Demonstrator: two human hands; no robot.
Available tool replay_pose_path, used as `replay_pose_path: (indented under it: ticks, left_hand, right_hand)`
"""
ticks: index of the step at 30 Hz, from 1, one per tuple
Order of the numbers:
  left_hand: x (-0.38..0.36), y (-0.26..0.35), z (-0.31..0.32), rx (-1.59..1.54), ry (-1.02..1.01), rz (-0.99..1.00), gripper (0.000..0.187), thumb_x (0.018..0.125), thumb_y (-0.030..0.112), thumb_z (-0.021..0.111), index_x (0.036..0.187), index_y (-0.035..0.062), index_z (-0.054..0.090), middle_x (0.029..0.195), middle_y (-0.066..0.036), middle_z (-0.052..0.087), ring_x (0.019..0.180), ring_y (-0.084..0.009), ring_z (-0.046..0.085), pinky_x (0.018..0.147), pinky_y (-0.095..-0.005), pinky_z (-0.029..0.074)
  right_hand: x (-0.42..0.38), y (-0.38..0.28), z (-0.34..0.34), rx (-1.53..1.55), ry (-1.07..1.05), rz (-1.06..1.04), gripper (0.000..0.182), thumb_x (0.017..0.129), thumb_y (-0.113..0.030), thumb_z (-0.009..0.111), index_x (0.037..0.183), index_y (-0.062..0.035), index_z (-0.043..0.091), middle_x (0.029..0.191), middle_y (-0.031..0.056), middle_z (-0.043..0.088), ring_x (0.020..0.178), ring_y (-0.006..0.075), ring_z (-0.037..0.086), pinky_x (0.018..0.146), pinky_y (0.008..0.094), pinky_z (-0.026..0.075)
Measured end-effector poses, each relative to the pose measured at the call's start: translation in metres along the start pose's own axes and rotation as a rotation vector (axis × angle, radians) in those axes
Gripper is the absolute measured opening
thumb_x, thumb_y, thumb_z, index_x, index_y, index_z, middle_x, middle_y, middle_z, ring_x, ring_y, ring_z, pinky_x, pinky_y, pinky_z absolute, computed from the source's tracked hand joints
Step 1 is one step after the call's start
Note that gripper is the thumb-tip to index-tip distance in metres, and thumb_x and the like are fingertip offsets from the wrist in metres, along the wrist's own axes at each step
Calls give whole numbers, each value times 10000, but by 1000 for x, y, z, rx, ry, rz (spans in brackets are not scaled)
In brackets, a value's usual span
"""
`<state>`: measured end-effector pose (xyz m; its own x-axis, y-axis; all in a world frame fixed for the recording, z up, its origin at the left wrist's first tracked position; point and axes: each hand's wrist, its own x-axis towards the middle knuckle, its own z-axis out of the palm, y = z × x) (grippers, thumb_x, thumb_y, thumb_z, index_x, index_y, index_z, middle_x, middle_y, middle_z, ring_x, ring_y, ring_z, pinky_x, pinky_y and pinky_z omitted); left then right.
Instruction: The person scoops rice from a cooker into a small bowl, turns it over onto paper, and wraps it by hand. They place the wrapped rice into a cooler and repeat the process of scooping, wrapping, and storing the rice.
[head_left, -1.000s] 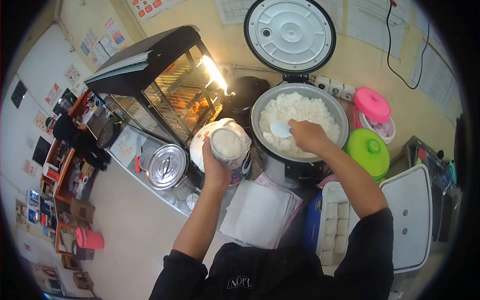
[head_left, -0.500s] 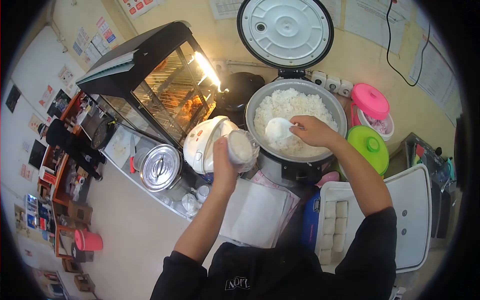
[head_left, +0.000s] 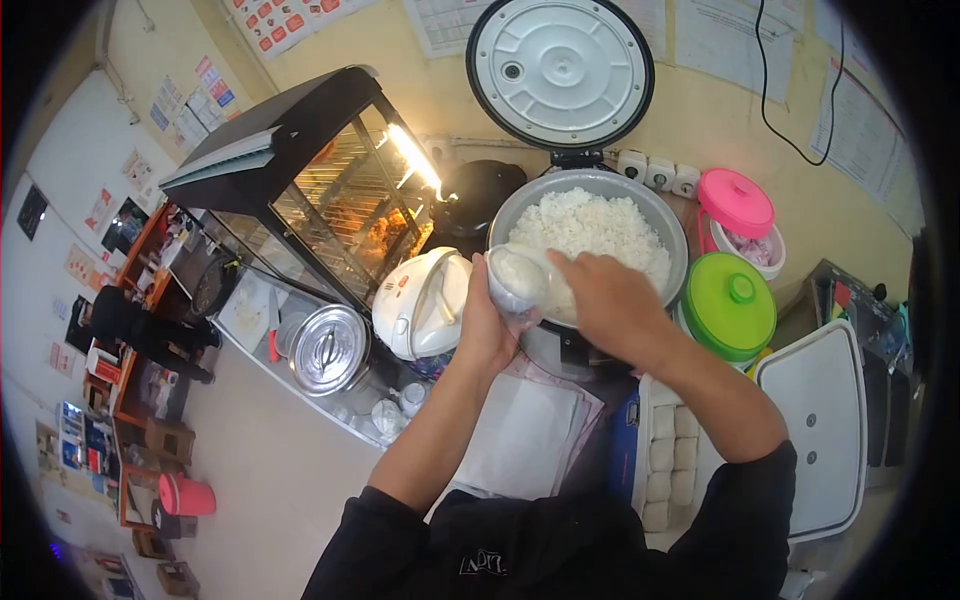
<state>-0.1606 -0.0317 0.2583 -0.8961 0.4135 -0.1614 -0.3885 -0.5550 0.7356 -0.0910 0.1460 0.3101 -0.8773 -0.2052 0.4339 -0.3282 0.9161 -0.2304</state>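
Note:
My left hand grips a small cup with clear plastic around it, and white rice shows at its mouth. Up against the cup's rim is a pale rice paddle, partly hidden and a little blurred, with my right hand closed on it. Both hands are over the front rim of a large open rice cooker. Cooked rice is heaped inside it. The cooker's round lid stands raised behind.
A lit glass warming cabinet and a white rice cooker stand left, near a lidded steel pot. To the right are pink-lidded and green-lidded tubs and an open cooler box with wrapped blocks. Another person stands far left.
My right hand has brought the paddle from over the rice toward me and left, to the cup. My left hand has moved slightly right with the cup, its mouth now turned more upward.

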Motion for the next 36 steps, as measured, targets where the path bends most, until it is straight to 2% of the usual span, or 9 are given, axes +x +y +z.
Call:
replay_pose_path:
  ticks: [2, 3, 7, 14, 15, 23, 30, 33, 36]
  left_hand:
    - [0, 2, -8, -46, 3, -60, 589, 1060, 606, 323, 1345, 141, 544, 1286, -66, 633, 1147, -210, 620, 849, -370, 520]
    - [-3, 4, -6, -52, 26, -53, 570, 1061, 600, 330, 1324, 139, 537, 1247, -67, 636, 1101, -204, 624, 818, -360, 524]
    - [-10, 0, 4, 5, 36, 14, 500, 1074, 539, 346, 1279, 119, 526, 1166, -76, 634, 1012, -187, 630, 765, -340, 535]
    - [-6, -5, -15, 351, -104, 410, 413, 1089, 343, 340, 1291, 29, 518, 1158, -110, 608, 1049, -179, 611, 926, -348, 501]
    - [-5, 3, -20, 612, -96, 507, 418, 1087, 329, 345, 1288, 10, 524, 1155, -118, 613, 1058, -184, 607, 964, -341, 476]
    - [-25, 15, -16, 78, -124, 117, 554, 1044, 482, 364, 1345, 58, 555, 1279, -141, 642, 1181, -270, 637, 1015, -426, 515]
    - [-41, 16, -18, -102, -30, -145, 621, 1016, 563, 367, 1356, 82, 565, 1266, -142, 659, 1146, -302, 662, 980, -465, 544]
    - [-34, 17, -57, -292, -541, -314, 603, 1012, 613, 370, 1268, 123, 612, 1161, -60, 687, 1054, -211, 678, 832, -382, 575]
    - [-52, 11, -23, -98, 27, -227, 609, 1008, 574, 372, 1339, 103, 572, 1223, -124, 661, 1083, -300, 665, 926, -476, 548]
  right_hand:
    - [5, 10, -11, 126, 146, 119, 366, 924, -121, 557, 1274, -26, 608, 860, 180, 680, 816, 343, 691, 724, 503, 540]
    - [9, 12, -17, 220, 107, 244, 313, 951, -282, 593, 1068, -11, 696, 743, 205, 670, 723, 362, 690, 702, 513, 518]
    - [9, 8, 12, 468, -204, 424, 639, 860, -637, 650, 826, -8, 754, 766, 211, 703, 758, 375, 699, 721, 449, 535]
    - [34, -11, -11, 231, -415, 357, 659, 862, -674, 605, 933, -42, 778, 893, 195, 737, 879, 357, 715, 794, 447, 547]
    - [37, -18, -19, 165, -437, 353, 661, 862, -678, 600, 937, -47, 779, 909, 195, 739, 891, 353, 714, 798, 447, 548]
    - [35, -4, -39, 240, -481, 241, 644, 902, -653, 571, 915, -42, 777, 855, 219, 720, 857, 368, 706, 772, 467, 535]
    - [14, 4, -7, 532, -189, 329, 592, 926, -602, 592, 839, -37, 745, 748, 217, 691, 745, 385, 689, 719, 478, 522]
    - [-7, 0, -11, 570, -184, 245, 542, 925, -577, 616, 820, -58, 737, 723, 209, 677, 732, 381, 687, 696, 483, 515]
    - [-14, -22, 0, 252, -182, 137, 535, 918, -580, 625, 805, -68, 733, 713, 192, 675, 735, 378, 686, 681, 473, 514]
